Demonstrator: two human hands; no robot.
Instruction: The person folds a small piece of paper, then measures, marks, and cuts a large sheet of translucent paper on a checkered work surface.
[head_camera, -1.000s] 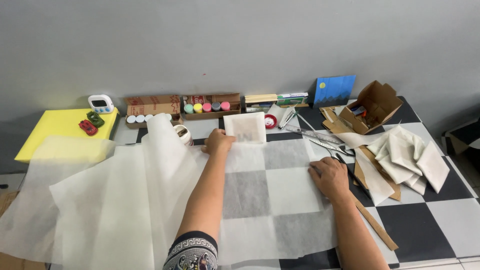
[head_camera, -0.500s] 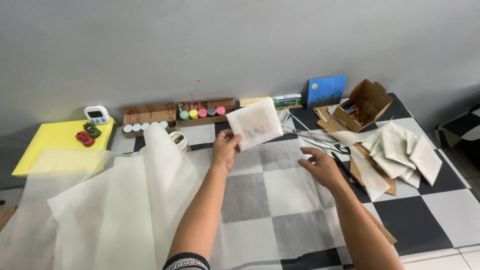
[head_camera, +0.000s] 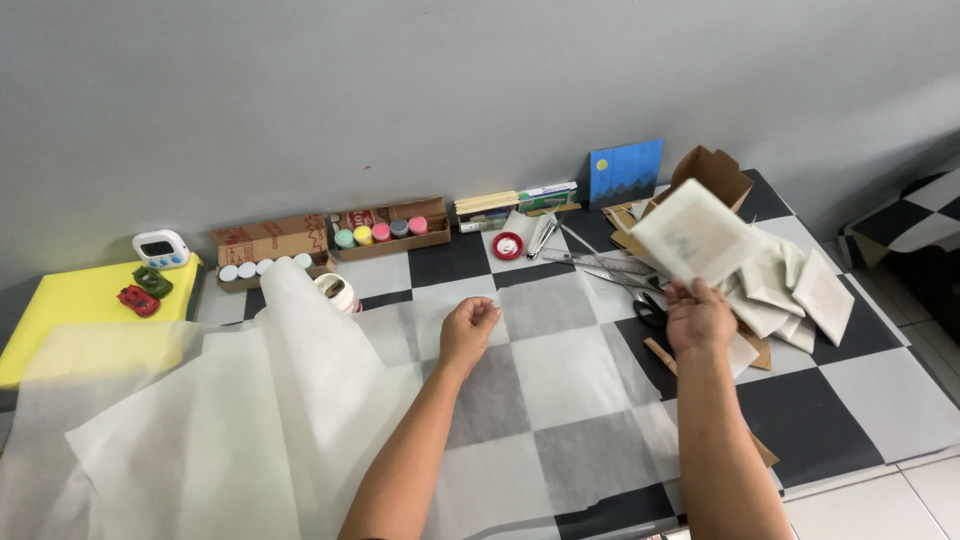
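**A:** Where are your hands right now?

**B:** Your right hand (head_camera: 698, 318) is raised at the right of centre, fingers pinched on the lower edge of a white wrapped square packet (head_camera: 697, 230), which stands tilted in the air above the right side of the table. Your left hand (head_camera: 468, 327) hovers near the middle of the frame, fingers loosely curled, palm up, gripping nothing.

**A:** What lies under your left hand?

**B:** A large thin white tissue sheet (head_camera: 520, 400), spread flat over the black-and-white checkered table (head_camera: 870, 400), so the squares show through it. More loose sheets of the same paper (head_camera: 200, 430) billow in the lower left of the frame.

**A:** And around your right hand?

**B:** Just behind the raised packet, at the right of the frame, sits a pile of similar white wrapped squares (head_camera: 790, 290). Above them an open brown cardboard box (head_camera: 712, 172) stands near the wall, with a blue painted card (head_camera: 626, 172) leaning to its left. A metal ruler (head_camera: 590, 262) lies left of your right hand, and a strip of brown cardboard (head_camera: 660, 355) lies close under it.

**A:** Anything along the wall?

**B:** A cardboard tray of small paint pots (head_camera: 380, 232) at upper centre, a yellow foam block (head_camera: 70, 310) at the left edge, with a small white timer (head_camera: 160, 248) at its top.
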